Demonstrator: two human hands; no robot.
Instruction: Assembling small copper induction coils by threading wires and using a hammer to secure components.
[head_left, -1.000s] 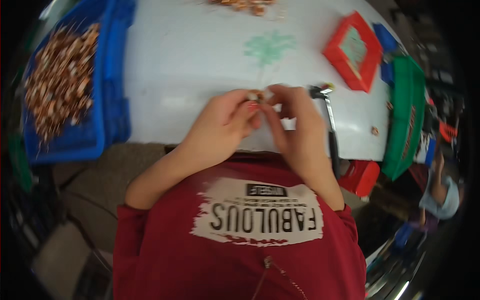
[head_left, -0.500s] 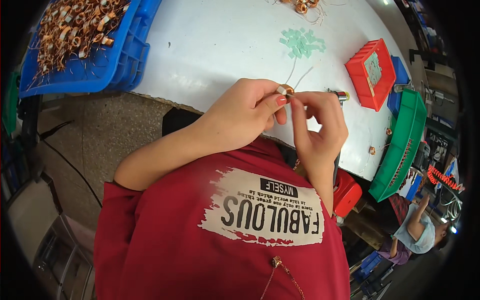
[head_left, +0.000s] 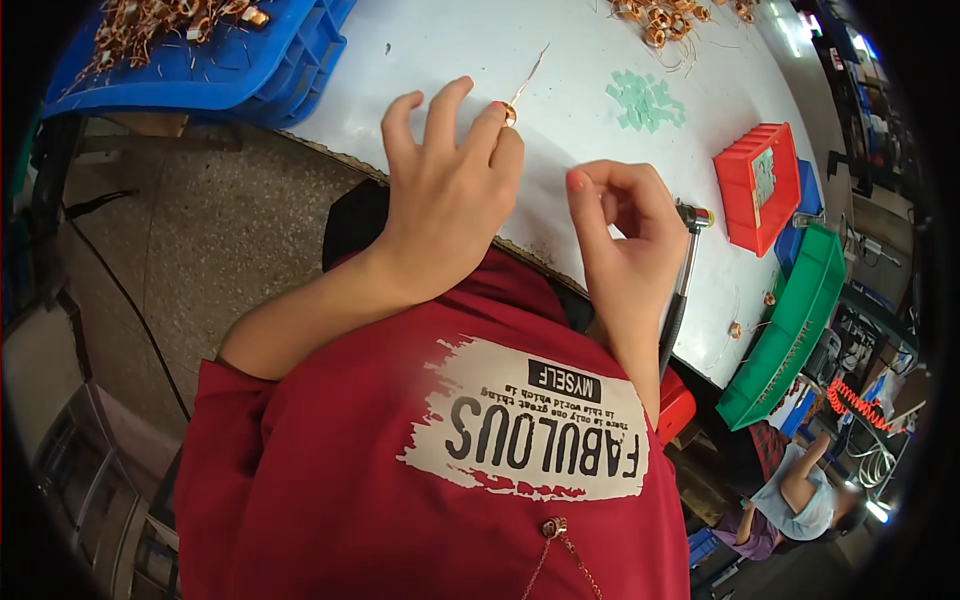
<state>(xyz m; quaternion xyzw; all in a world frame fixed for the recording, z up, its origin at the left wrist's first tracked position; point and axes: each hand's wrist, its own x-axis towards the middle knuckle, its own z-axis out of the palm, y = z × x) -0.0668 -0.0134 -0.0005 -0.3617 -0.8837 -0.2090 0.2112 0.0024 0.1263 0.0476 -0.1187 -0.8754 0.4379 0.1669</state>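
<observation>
My left hand [head_left: 450, 175] is over the white table, its thumb and index finger pinching a small copper wire coil [head_left: 511, 116]. The coil's wire leads stick up and away from the fingertips. The other fingers of that hand are spread apart. My right hand [head_left: 632, 215] hovers to the right, apart from the coil, with its fingers curled and the thumb close to the index finger. Whatever lies between those fingertips, if anything, is hidden. Beyond it, a patch of pale green tape pieces [head_left: 646, 100] is laid out on the table [head_left: 420, 50].
A blue crate [head_left: 230, 85] of copper coils stands at the far left. More coils [head_left: 660, 25] lie at the back. On the right are a red bin [head_left: 735, 195], a long green tray [head_left: 745, 390], a metal-tipped tool [head_left: 690, 225] and a loose coil [head_left: 736, 330]. Another person [head_left: 805, 495] is farther off.
My hands have parted. The left one has moved up and left with the coil, turning its back upward; the right one has let go of the coil. The view has shifted a little.
</observation>
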